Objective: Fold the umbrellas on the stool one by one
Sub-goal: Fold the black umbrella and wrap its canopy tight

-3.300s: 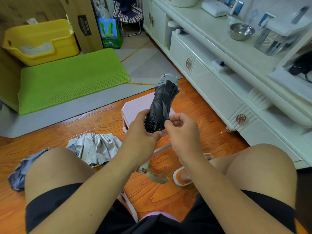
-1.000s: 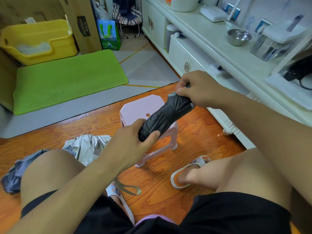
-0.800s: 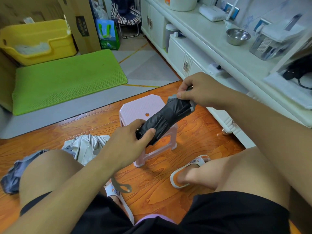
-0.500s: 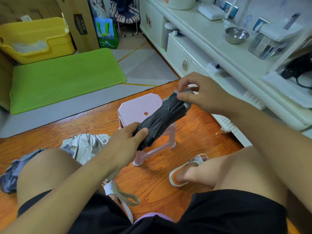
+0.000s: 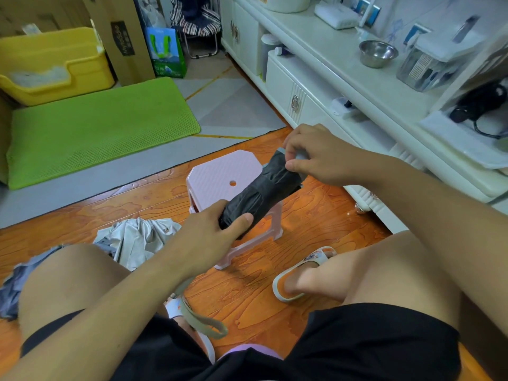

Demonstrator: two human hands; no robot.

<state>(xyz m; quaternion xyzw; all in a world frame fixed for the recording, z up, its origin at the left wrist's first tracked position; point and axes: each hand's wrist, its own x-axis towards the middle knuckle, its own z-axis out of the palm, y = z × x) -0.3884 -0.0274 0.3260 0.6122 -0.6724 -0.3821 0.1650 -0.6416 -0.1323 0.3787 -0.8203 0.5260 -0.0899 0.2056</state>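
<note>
A rolled black umbrella (image 5: 261,192) is held slantwise above the pink plastic stool (image 5: 220,171). My left hand (image 5: 211,232) grips its lower end near the handle, and a grey wrist strap (image 5: 198,320) hangs down below. My right hand (image 5: 310,155) pinches the grey fabric at the umbrella's upper end. A second umbrella (image 5: 137,237), silver-grey and crumpled, lies unfolded on the wooden floor left of the stool, partly hidden by my left knee.
A white cabinet (image 5: 316,86) runs along the right with a steel bowl (image 5: 378,53) on top. A green mat (image 5: 96,127), a yellow tub (image 5: 52,64) and a cardboard box (image 5: 123,37) stand at the back left. My sandalled foot (image 5: 302,270) rests right of the stool.
My right hand has shifted on the umbrella's upper end from a full grip to a fingertip pinch of the fabric. The left hand keeps its hold at the lower end.
</note>
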